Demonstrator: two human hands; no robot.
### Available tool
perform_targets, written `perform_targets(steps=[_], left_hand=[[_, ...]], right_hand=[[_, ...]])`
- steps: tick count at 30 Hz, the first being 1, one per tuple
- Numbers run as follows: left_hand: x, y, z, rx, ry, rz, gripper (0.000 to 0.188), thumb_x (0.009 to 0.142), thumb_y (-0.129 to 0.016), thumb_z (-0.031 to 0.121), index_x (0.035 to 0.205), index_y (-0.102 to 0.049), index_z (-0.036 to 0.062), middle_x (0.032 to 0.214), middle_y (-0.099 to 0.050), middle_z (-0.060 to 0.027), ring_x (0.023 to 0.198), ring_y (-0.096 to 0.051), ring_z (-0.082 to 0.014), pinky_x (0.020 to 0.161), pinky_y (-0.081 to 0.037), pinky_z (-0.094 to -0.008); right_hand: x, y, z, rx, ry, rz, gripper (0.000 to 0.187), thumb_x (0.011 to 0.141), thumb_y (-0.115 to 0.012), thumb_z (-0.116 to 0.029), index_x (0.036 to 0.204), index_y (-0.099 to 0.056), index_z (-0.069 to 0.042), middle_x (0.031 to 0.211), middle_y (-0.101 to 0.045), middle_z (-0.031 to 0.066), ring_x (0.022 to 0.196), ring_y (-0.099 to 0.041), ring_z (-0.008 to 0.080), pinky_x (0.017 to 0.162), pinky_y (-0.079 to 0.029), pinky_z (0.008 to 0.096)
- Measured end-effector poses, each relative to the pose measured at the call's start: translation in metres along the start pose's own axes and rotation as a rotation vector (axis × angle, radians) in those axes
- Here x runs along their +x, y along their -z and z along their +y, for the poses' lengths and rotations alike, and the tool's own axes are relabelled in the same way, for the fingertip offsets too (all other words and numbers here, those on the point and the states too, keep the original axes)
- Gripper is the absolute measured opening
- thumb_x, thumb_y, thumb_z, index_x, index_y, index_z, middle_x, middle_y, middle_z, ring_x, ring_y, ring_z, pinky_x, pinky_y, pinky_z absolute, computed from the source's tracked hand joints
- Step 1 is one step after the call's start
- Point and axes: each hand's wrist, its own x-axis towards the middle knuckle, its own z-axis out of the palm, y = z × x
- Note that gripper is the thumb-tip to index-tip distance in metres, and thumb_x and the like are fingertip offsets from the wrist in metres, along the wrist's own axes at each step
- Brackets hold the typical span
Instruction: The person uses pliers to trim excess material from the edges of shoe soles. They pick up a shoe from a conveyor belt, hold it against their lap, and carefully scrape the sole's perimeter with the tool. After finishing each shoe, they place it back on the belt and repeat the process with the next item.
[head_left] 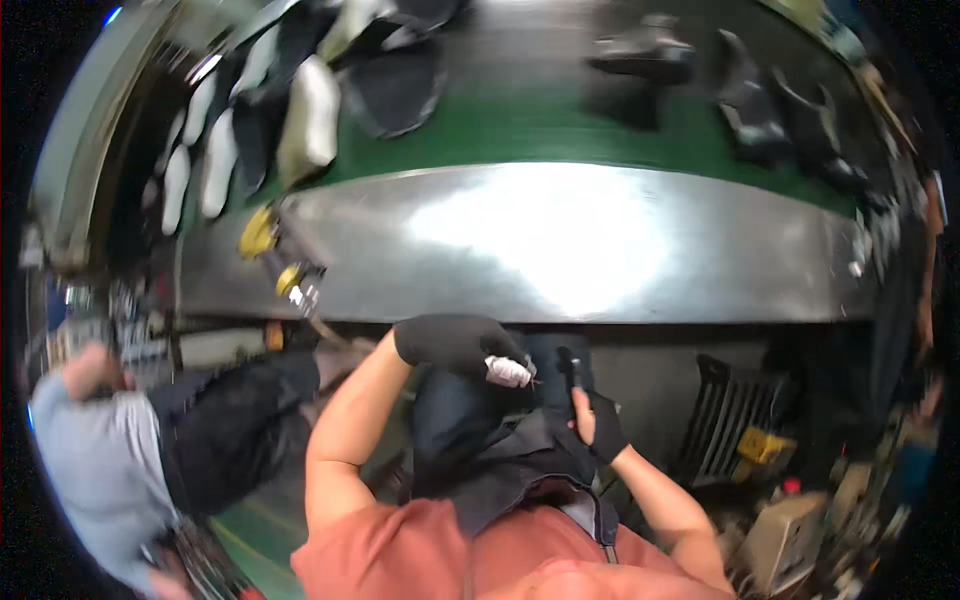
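Note:
My left hand (455,343), in a black glove, is bent in front of my lap at the near edge of the metal bench. A crumpled white wad (508,372), like cloth or tape, shows at its fingertips, with a thin strand sticking out. Lower and to the right, my right hand (598,425) wears a black glove that leaves the thumb bare. Its fingers are closed round a slim dark handled tool (570,370) that points up and away from me. Blur hides the tool's exact kind. The two hands are apart.
Beyond the shiny metal bench (380,250) runs a green belt (520,130). Dark and white shoe-shaped pieces (318,110) lie at left, dark boots (745,100) at right. A yellow-and-black tool (258,235) rests on the bench. Another person (100,460) is at my left; a box (785,540) stands lower right.

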Motion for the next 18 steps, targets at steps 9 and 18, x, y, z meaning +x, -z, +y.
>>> perform_targets(steps=[9,18], left_hand=[[-0.151,-0.172,-0.215,-0.773,0.394,0.885,0.037,0.094,-0.054,0.027,0.117,-0.061,-0.0019,0.108,-0.067,-0.0137,0.097,-0.064,-0.0198,0.085,-0.049,-0.0304],[-0.069,-0.185,-0.327,-0.163,0.410,1.163,0.054,0.088,-0.053,0.048,0.115,-0.058,0.0017,0.100,-0.063,-0.0259,0.092,-0.062,-0.0399,0.078,-0.046,-0.0454]], right_hand=[[-0.011,0.006,0.029,-0.046,-0.081,0.105,0.059,0.096,-0.039,-0.054,0.078,-0.057,-0.001,0.059,-0.053,0.0060,0.049,-0.059,0.0169,0.051,-0.046,0.0298],[-0.022,-0.005,0.049,-0.066,-0.042,0.153,0.056,0.095,-0.040,-0.055,0.083,-0.059,-0.003,0.060,-0.054,0.0059,0.046,-0.057,0.0158,0.045,-0.046,0.0286]])
